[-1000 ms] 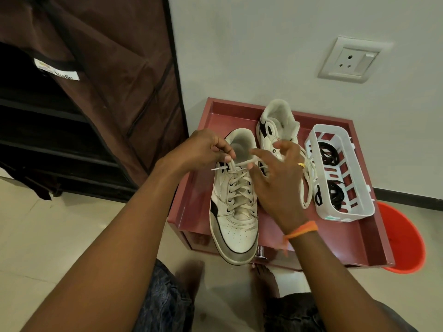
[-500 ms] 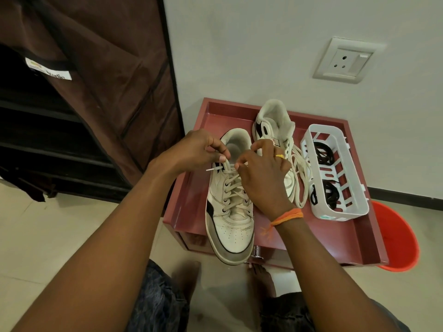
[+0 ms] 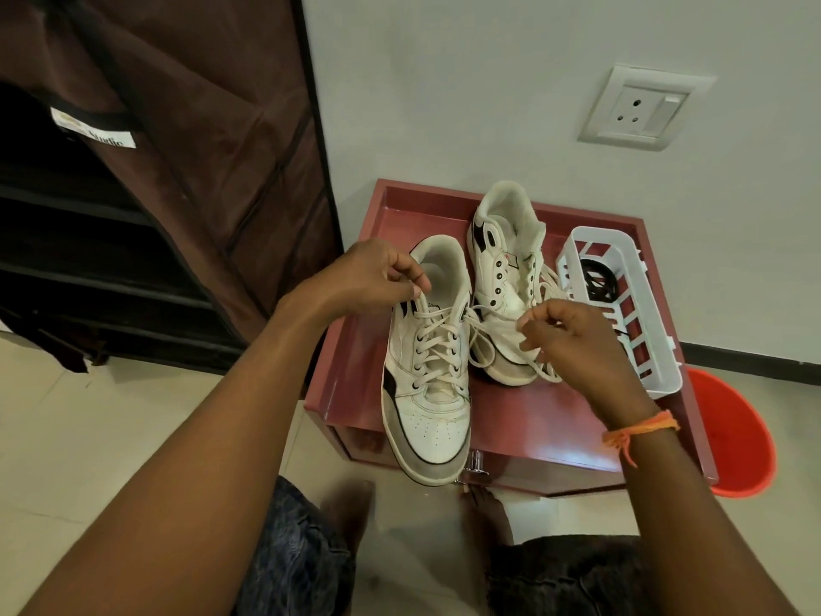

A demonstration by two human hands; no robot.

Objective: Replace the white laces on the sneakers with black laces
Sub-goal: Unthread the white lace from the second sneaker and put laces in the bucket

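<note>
Two grips at work: left hand (image 3: 371, 277) pinching one end of white lace (image 3: 437, 344) at the collar of near sneaker (image 3: 428, 371), right hand (image 3: 573, 340) pinching the other end, drawn out to the right. Just beyond the right hand, second sneaker (image 3: 506, 260), eyelets bare, loose lace beside it. Further right, white basket (image 3: 657, 366) holding black laces (image 3: 599, 282). All resting on red table (image 3: 533, 429). Past the table's right edge, orange bucket (image 3: 733, 437).
</note>
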